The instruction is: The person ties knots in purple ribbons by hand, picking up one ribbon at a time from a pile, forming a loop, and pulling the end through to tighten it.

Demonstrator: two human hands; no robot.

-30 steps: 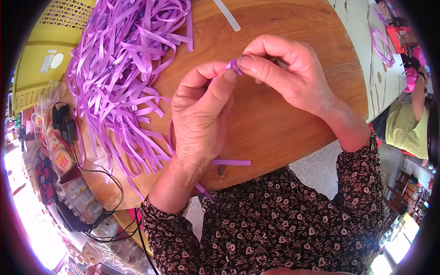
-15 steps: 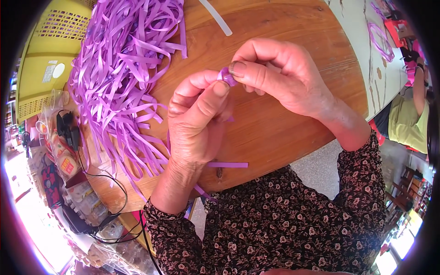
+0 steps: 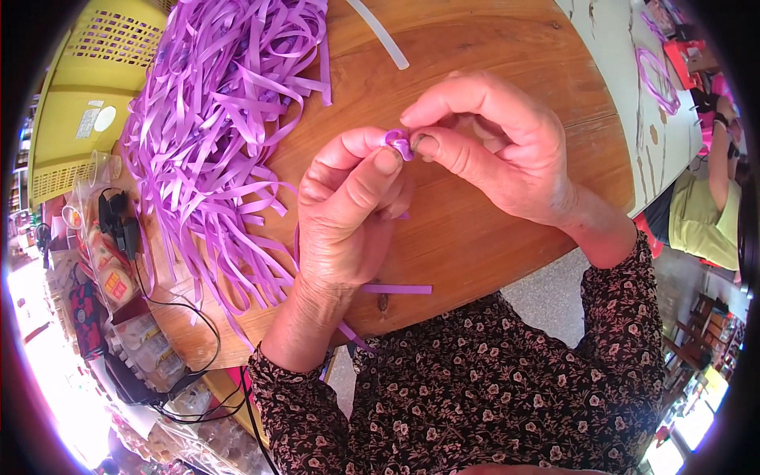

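Note:
My left hand [image 3: 348, 202] is closed, its thumb and forefinger pinching a small curled loop of purple ribbon [image 3: 397, 145] over the table. A flat length of the ribbon shows below that hand, past the wrist, near the table's front edge. Just right of the loop is my right hand [image 3: 495, 146], thumb and forefinger apart. Its thumb tip sits close beside the ribbon; whether it touches cannot be told. The other right fingers are partly hidden behind the thumb. To the left lies a big heap of purple ribbons [image 3: 214, 142].
The brown wooden table [image 3: 475, 229] has a pale translucent strip [image 3: 380, 36] at its far side. A yellow crate [image 3: 99, 95] stands at left, above packages and black cables [image 3: 207, 317]. At right are a white tabletop [image 3: 617, 95], a purple loop [image 3: 657, 79] and another person's arm [image 3: 719, 150].
My right forefinger has lifted off the ribbon, and its thumb has drawn slightly right and down. The left hand still pinches the loop, which now shows more plainly.

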